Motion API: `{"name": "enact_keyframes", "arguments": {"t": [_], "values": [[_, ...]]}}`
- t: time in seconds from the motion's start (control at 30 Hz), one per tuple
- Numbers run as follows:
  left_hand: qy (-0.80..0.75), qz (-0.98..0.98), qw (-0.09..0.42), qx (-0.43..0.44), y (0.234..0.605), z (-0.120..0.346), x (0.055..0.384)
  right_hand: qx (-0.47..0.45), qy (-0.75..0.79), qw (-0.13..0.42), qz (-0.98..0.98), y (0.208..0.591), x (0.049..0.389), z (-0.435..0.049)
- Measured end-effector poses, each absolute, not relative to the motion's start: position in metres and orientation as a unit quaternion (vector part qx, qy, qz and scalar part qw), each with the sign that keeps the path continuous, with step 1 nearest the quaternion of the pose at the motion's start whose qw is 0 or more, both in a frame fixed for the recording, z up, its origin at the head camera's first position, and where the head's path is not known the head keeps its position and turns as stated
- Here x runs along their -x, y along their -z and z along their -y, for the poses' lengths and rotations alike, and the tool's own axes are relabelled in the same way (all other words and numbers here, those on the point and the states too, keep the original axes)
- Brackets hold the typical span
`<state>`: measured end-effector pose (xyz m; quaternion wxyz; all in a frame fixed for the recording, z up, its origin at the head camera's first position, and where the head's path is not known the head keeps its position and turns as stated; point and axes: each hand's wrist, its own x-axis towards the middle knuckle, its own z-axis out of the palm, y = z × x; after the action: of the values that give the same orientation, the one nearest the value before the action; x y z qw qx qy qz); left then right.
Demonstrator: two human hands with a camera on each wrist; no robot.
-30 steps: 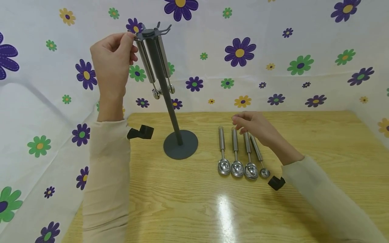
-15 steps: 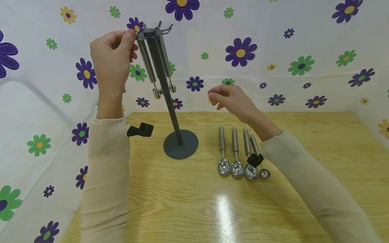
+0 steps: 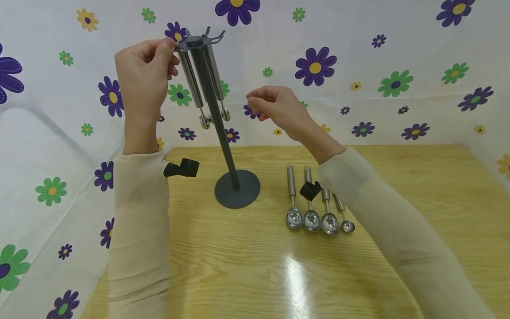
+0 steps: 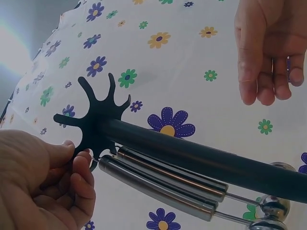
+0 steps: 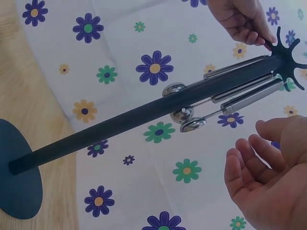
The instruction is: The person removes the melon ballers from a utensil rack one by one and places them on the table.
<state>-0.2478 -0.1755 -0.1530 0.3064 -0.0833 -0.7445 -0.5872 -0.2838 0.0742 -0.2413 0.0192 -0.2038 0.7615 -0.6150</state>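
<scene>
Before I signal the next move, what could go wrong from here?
The left hand pinches at the stand by its top, so a tug could tip it. The hanging utensils might swing and clink. The black clip on the right sleeve, seen over the table utensils, may catch one if lowered.

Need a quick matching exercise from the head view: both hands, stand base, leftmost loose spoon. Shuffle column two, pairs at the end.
1. Left hand
2. Right hand
3. Stand base
4. Leftmost loose spoon

A. Dark, round and flat
B. Raised, holding nothing
C. Shiny metal, lying on the table
D. Fingers at the stand's hooked top

Pairs: 1-D, 2-B, 3-A, 4-C
</scene>
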Motion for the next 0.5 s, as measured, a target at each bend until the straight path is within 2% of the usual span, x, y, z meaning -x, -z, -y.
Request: {"name": "enact_keyframes", "arguments": {"t": [0.2, 0.5], "values": [[0.619, 0.738, 0.256, 0.074, 0.149, 0.180, 0.253, 0.214, 0.626, 0.011, -0.750, 0.235, 0.290, -0.062], [0.655, 0.722, 0.207, 0.083, 0.144, 0.185, 0.257, 0.224, 0.637, -0.006, -0.738, 0.229, 0.293, -0.050]]}}
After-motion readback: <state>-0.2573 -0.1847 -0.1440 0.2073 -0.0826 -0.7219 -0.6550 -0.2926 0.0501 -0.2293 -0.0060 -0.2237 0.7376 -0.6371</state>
